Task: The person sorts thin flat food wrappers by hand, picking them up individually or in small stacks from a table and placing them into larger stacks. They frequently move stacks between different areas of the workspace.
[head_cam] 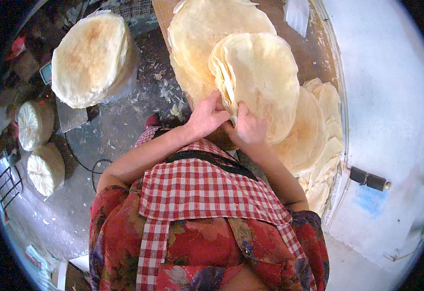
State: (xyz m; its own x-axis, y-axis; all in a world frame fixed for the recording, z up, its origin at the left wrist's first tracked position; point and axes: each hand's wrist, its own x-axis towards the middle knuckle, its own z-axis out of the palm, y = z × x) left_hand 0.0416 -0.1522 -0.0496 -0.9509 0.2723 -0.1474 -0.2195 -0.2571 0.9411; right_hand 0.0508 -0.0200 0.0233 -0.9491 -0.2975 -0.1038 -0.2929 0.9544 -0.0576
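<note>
A sheaf of thin round flatbreads is held up before me, its layers fanned apart along the left edge. My right hand grips its lower edge, the thumb on the top sheet. My left hand is at the lower left edge of the same sheaf, fingers curled at the layers; whether it pinches a sheet is hidden. Behind the sheaf lies a wide pile of larger flatbreads on the wooden table. More flatbreads lie overlapping to the right, some folded or broken.
A tall stack of flatbreads stands at left on a scale. Two plastic-wrapped round packs are beside it. A black cable and crumbs lie on the floor. A white wall borders the table at right.
</note>
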